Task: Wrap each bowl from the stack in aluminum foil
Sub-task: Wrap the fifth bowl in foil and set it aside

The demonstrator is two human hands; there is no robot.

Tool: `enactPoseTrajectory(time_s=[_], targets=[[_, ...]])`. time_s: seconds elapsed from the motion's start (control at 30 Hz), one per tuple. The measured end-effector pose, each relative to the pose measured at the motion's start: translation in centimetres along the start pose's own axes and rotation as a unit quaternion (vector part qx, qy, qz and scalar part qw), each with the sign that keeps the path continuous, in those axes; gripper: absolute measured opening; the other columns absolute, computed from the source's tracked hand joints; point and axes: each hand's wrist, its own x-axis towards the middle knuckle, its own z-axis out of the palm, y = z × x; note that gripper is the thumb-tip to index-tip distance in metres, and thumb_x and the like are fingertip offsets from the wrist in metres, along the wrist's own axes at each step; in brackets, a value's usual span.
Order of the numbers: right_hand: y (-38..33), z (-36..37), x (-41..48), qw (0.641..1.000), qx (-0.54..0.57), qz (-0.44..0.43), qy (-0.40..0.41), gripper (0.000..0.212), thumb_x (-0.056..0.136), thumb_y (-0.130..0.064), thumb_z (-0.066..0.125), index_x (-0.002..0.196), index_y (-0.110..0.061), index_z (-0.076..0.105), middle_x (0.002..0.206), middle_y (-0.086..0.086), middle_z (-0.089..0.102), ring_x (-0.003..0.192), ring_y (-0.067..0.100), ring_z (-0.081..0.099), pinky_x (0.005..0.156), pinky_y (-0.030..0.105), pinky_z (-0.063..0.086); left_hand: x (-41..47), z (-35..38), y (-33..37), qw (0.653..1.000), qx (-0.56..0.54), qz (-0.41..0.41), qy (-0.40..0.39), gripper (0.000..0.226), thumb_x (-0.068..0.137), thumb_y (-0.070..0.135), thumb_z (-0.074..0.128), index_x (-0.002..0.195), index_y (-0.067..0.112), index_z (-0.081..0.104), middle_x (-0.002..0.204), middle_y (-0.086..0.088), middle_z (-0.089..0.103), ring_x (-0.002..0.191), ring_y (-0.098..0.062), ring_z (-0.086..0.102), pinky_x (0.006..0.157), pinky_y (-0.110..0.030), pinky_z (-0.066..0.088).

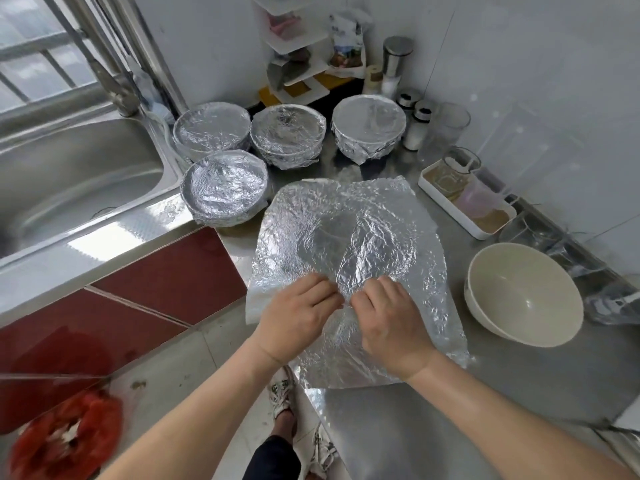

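1. The foil sheet (349,237) lies spread on the worktop (519,382) right in front of me, its near left corner hanging past the edge. A round swell in the middle reads to me as a bowl underneath, though the bowl itself is hidden.
2. This foil should be light and thin. It tears easily and keeps every crease, so I would take it by the loose margin and tuck it down in small folds rather than tug.
3. The bare bowl (523,292) stands upright just beside the sheet on my right. It looks stiff, smooth and breakable, so I judge the rim the best place to lift it.
4. Four wrapped bowls (225,187) sit at the back, near the sink (69,188).
5. My left hand (299,315) and right hand (391,323) are knuckles up and almost touching, fingers curled down, pinching a ridge of foil at the near side of the swell. My forearms angle in towards each other.
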Motion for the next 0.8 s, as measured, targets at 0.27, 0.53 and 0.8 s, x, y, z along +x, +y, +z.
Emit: enactPoseTrajectory(time_s=[0.27, 0.53, 0.8], targets=[[-3.6, 1.2, -1.4, 0.995, 0.036, 0.067, -0.066, 0.019, 0.079, -0.001, 0.043, 0.072, -0.013, 0.056, 0.071, 0.003, 0.052, 0.067, 0.023, 0.048, 0.063, 0.032, 0.038, -3.6, 0.2, -0.1, 0.997, -0.022, -0.047, -0.065, 0.008, 0.090, 0.008, 0.067, 0.087, 0.010, 0.074, 0.093, -0.003, 0.069, 0.095, -0.022, 0.059, 0.090, -0.030, 0.049], [0.3, -0.4, -1.3, 0.962, 0.226, 0.127, -0.087, 0.015, 0.085, -0.021, 0.065, 0.097, -0.018, 0.073, 0.092, -0.005, 0.063, 0.085, 0.018, 0.057, 0.073, 0.037, 0.047, -3.3, -1.6, 1.2, 0.989, -0.028, -0.113, -0.091, 0.020, 0.093, 0.025, 0.062, 0.106, 0.013, 0.072, 0.107, -0.002, 0.066, 0.105, -0.023, 0.058, 0.090, -0.031, 0.050], [1.8, 0.1, -2.1, 0.972, 0.175, 0.032, -0.155, 0.018, 0.085, -0.034, 0.061, 0.087, -0.021, 0.073, 0.086, -0.007, 0.062, 0.079, 0.018, 0.055, 0.068, 0.038, 0.051, -2.3, 0.7, 2.1, 0.987, -0.048, -0.106, -0.111, 0.014, 0.089, 0.025, 0.064, 0.094, 0.019, 0.076, 0.089, 0.005, 0.067, 0.080, -0.018, 0.058, 0.064, -0.031, 0.050]])
